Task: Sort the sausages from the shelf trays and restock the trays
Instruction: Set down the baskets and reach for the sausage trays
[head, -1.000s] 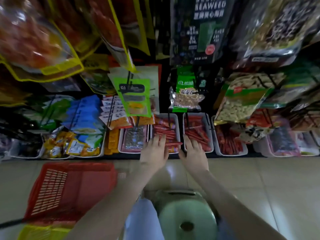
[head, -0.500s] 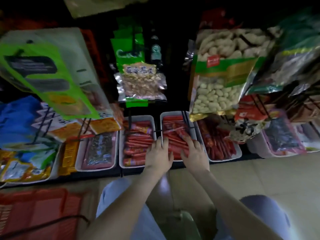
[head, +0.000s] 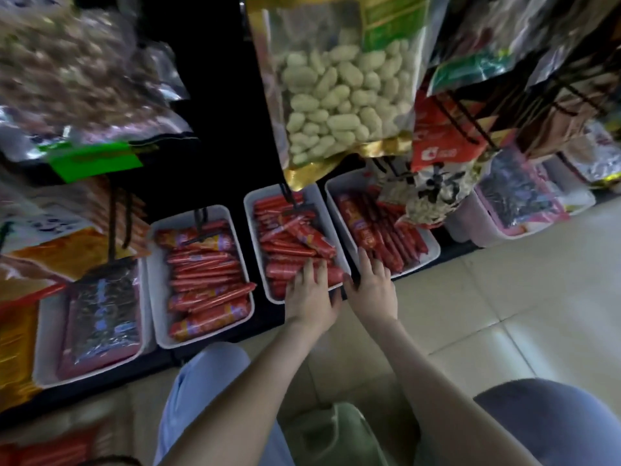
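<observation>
Three white trays of red-wrapped sausages stand side by side on the bottom shelf: a left tray [head: 153,284], a middle tray [head: 321,210] and a right tray [head: 433,253]. My left hand [head: 311,294] lies over the front of the middle tray, its fingers stretched onto the sausages [head: 289,243] there. My right hand [head: 371,287] reaches to the gap between the middle and right trays, fingertips touching the right tray's front rim, thumb by the middle tray's corner. The left tray's sausages [head: 205,274] lie heaped and untouched.
A bag of pale snacks [head: 336,89] and other packets hang low over the trays. Pink trays of dark packets [head: 104,314] [head: 517,193] flank the sausage trays. A green stool [head: 332,435] sits between my knees on the tiled floor [head: 504,297].
Both hands have shifted right by about one tray, from the left and middle trays to the middle tray's front and the gap beside it. The view has come closer and lower.
</observation>
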`<state>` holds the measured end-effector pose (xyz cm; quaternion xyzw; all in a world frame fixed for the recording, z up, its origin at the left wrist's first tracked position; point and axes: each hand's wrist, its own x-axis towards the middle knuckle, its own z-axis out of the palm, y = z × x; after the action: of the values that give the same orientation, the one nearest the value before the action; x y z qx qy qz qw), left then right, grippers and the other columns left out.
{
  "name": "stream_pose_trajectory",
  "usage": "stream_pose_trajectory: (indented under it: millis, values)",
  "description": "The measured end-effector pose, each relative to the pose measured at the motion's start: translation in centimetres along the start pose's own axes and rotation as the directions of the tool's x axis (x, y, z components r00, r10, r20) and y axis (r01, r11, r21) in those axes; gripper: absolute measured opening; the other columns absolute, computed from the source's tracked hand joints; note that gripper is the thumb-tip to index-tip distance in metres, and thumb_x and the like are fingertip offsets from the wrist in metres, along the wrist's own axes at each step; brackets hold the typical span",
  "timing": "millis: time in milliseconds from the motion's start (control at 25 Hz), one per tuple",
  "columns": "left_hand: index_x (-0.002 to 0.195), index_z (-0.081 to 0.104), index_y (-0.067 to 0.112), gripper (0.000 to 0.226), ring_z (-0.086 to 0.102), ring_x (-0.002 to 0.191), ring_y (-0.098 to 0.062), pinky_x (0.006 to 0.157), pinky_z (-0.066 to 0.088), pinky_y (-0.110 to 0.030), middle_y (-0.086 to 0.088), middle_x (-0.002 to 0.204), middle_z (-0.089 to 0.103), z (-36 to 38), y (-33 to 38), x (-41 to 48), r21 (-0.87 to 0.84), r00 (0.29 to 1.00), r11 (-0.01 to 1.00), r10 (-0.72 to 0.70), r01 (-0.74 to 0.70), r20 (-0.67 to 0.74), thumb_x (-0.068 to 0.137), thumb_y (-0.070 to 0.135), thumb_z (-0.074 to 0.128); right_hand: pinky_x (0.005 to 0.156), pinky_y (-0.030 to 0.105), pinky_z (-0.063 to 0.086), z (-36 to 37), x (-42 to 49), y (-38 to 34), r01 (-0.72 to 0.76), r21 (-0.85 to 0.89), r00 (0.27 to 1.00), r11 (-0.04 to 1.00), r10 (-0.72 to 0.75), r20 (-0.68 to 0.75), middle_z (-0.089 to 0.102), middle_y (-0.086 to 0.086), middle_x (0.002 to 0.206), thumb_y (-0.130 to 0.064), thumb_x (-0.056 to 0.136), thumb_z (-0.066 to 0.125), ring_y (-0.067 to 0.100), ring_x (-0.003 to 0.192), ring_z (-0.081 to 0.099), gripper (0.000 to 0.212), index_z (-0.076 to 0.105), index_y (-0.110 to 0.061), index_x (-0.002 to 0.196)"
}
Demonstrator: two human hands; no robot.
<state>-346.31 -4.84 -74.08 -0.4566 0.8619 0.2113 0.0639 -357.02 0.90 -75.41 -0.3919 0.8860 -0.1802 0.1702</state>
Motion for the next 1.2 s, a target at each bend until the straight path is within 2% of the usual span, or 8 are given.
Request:
stream_pose_trajectory:
  millis: [440,560,680,800,920,1040,1120,1200]
  values:
    - [0.151,0.012,0.017,0.069,0.024,0.14,-0.03,0.11,0.027,-0.04,-0.012,0.157,0.014,5.8,7.0,4.3,-0.05,0.997,0.996,0.078,-0.076,0.02,0.095,0.045,0.041,0.095,0.048,0.042,-1.0,2.9,10.3,-0.212,0.047,0.972,0.976,0.216,-0.094,0.044,0.012,0.135,-0.037,0.092,0.053,0.033,0.123,0.038,0.061,0.03,-0.019,0.146]
    - [0.152,0.012,0.016,0.07,0.02,0.142,-0.03,0.112,0.025,-0.04,-0.014,0.157,0.013,7.8,8.5,5.7,-0.035,0.996,0.996,0.085,-0.084,0.033,0.095,0.045,0.041,0.102,0.047,0.037,0.2,4.3,12.1,-0.201,0.046,0.979,0.979,0.2,0.026,0.025,0.008,0.152,-0.038,0.093,0.051,0.031,0.136,0.023,0.069,0.017,-0.024,0.151]
    - [0.152,0.011,0.016,0.07,0.014,0.144,-0.029,0.114,0.02,-0.041,-0.013,0.158,0.009,9.7,9.5,6.7,0.04,0.991,0.992,0.118,-0.12,0.058,0.096,0.045,0.04,0.115,0.044,0.021,1.5,4.9,13.9,-0.128,-0.074,0.971,0.989,0.14,0.192,-0.001,0.0,0.16,-0.04,0.097,0.043,0.026,0.146,-0.001,0.071,0.0,-0.027,0.152]
    - [0.152,0.012,0.015,0.069,0.005,0.146,-0.028,0.117,0.01,-0.041,-0.012,0.159,0.009,12.1,10.0,7.2,0.114,0.983,0.983,0.128,-0.142,0.128,0.096,0.046,0.039,0.119,0.042,0.002,2.3,4.8,16.0,-0.054,-0.221,0.959,0.974,0.113,0.262,-0.006,-0.001,0.16,-0.039,0.099,0.037,0.024,0.147,-0.009,0.068,-0.004,-0.025,0.152]
    - [0.151,0.015,0.013,0.074,0.001,0.146,-0.028,0.118,0.006,-0.04,-0.01,0.157,0.016,13.7,10.0,6.9,0.189,0.983,0.968,0.142,-0.163,0.121,0.093,0.049,0.042,0.118,0.044,-0.003,2.7,4.6,17.4,0.04,-0.318,0.981,0.947,0.024,0.193,0.001,-0.001,0.16,-0.027,0.099,0.039,0.024,0.147,-0.005,0.064,0.004,-0.024,0.152]
    - [0.147,0.027,0.015,0.07,0.013,0.143,-0.027,0.118,0.011,-0.041,-0.007,0.15,0.032,14.2,9.3,6.3,0.19,0.981,0.962,0.19,-0.196,0.051,0.089,0.049,0.048,0.117,0.047,0.008,3.2,4.5,17.9,0.109,-0.262,0.992,0.959,-0.087,0.092,0.03,0.002,0.151,-0.024,0.092,0.051,0.028,0.144,0.016,0.058,0.031,-0.02,0.146]
    - [0.143,0.036,0.016,0.066,0.021,0.139,-0.027,0.116,0.018,-0.042,-0.008,0.143,0.041,14.2,8.6,6.2,0.101,0.981,0.976,0.194,-0.193,-0.005,0.087,0.047,0.052,0.111,0.051,0.025,3.5,4.5,18.2,0.128,-0.171,0.991,0.977,-0.134,-0.02,0.047,0.005,0.135,-0.025,0.085,0.059,0.03,0.134,0.033,0.048,0.051,-0.018,0.132]
    - [0.147,0.029,0.017,0.073,0.018,0.14,-0.029,0.114,0.022,-0.044,-0.013,0.148,0.031,14.3,8.4,6.6,-0.08,0.993,0.991,0.102,-0.107,-0.065,0.087,0.046,0.056,0.108,0.049,0.028,3.4,5.5,18.8,0.032,-0.025,0.994,0.999,-0.034,-0.108,0.045,0.009,0.134,-0.03,0.085,0.061,0.03,0.129,0.033,0.048,0.05,-0.015,0.13]
